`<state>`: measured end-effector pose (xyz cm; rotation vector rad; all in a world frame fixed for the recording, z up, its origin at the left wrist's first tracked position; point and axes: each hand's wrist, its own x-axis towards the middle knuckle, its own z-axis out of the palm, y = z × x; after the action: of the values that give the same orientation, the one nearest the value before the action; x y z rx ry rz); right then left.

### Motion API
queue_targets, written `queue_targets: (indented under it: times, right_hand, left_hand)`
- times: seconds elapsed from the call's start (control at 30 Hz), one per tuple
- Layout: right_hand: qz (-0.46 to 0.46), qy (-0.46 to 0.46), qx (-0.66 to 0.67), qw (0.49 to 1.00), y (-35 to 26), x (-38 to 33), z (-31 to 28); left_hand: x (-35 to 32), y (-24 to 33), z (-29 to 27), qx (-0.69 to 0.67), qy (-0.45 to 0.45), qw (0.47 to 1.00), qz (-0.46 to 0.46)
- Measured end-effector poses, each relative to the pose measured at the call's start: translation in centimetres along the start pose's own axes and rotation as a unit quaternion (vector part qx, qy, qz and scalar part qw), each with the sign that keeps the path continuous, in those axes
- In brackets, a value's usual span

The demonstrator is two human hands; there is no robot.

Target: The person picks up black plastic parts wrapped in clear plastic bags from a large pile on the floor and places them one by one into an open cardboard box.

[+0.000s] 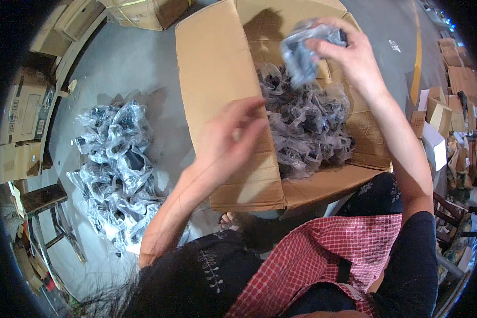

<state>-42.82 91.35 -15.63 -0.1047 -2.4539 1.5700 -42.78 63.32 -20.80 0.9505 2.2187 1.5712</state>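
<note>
R hand [352, 53] gripping clear plastic bag [301, 55] above cardboard box [373, 140]; L hand [229, 139] (blurry) over its flap [220, 63], w/ fingers loosely spread.

Gap between carton flap [225, 95] and floor pile [127, 159]

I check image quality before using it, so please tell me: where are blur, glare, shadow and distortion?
Head view: left hand and held bag are motion-blurred; floor bags show bright glare; a shadow darkens the far wall of the box; the yellow line curves near the picture's black rim.
</note>
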Motion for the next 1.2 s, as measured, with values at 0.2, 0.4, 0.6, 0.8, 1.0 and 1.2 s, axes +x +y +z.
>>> queue_targets:
  times: [0.2, 0.4, 0.6, 0.8, 1.0, 1.2]
  right_hand:
    - [0.161, 0.016, -0.39, 0.906, 14.7, 4.2, -9.0]
    - [0.341, -0.07, -0.159, 0.924, 24.6, 1.4, -2.5]
    - [0.341, -0.23, -0.106, 0.905, 29.1, 1.5, -5.7]
    - [0.033, -0.021, -0.54, 0.841, 26.8, 1.6, -8.0]
    - [-0.131, -0.018, -0.304, 0.943, 9.3, 3.5, 2.0]
    - [-0.257, -0.152, -0.218, 0.929, 0.9, -0.4, 9.5]
  left_hand:
    - [-5.0, -7.1, -5.0, -0.179, 0.131, 0.948, -0.23]
    - [-11.0, -8.1, -8.5, -0.191, 0.078, 0.913, -0.352]
    - [-20.3, -14.7, -13.2, 0.082, 0.168, 0.918, -0.349]
    - [-19.1, -11.4, -16.5, 0.552, 0.206, 0.793, -0.154]
    - [-16.8, -15.9, -17.3, 0.467, 0.029, 0.831, -0.299]
    - [-14.0, -22.5, -17.5, 0.259, 0.062, 0.903, -0.337]
